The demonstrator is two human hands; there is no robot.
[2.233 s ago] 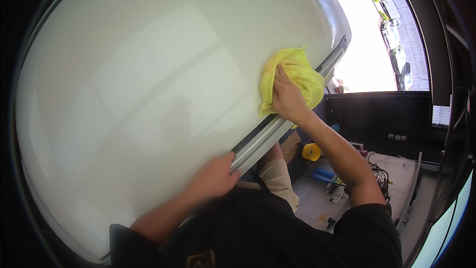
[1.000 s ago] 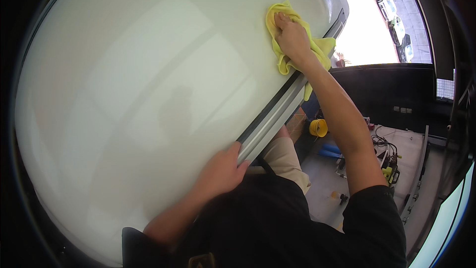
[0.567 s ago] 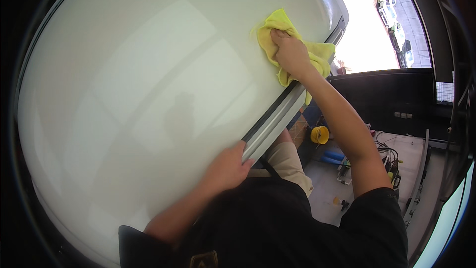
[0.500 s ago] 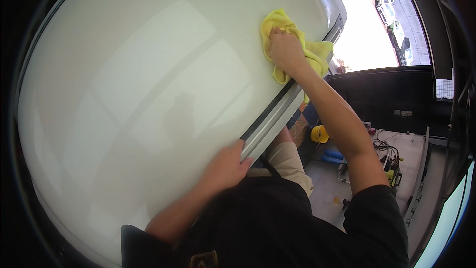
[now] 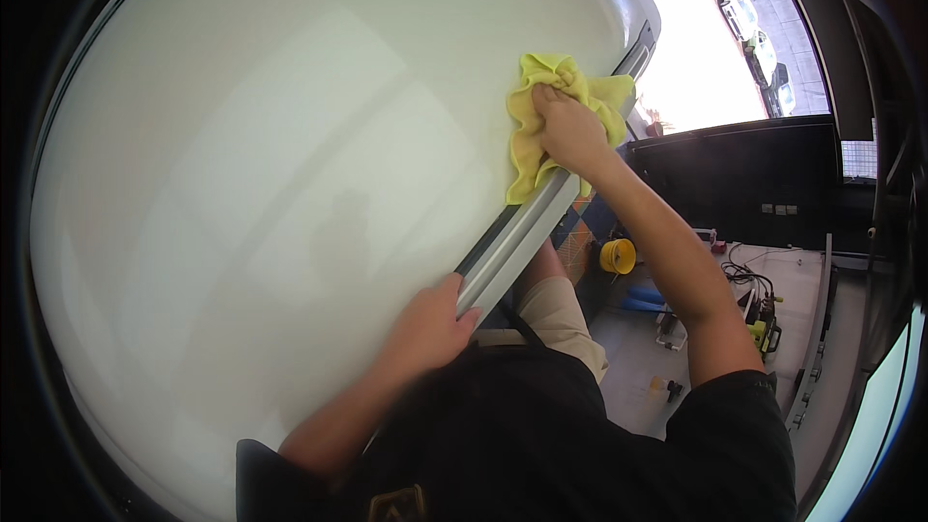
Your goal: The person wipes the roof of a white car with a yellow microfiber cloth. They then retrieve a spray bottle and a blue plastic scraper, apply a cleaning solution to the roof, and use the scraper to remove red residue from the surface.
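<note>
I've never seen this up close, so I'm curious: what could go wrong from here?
The cloth under the right grip overlaps the panel and the rail, so a fold might snag on the rail. If the left grip, over the rail, slipped, the person, right arm outstretched, could lose balance.

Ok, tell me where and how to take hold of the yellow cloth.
Grip the yellow cloth by its bunched middle, probably best from above: it lies crumpled on the white panel, and its raised folds give something to gather. The right hand covers that part, so the cloth's loose right corner looks like the free spot.
</note>
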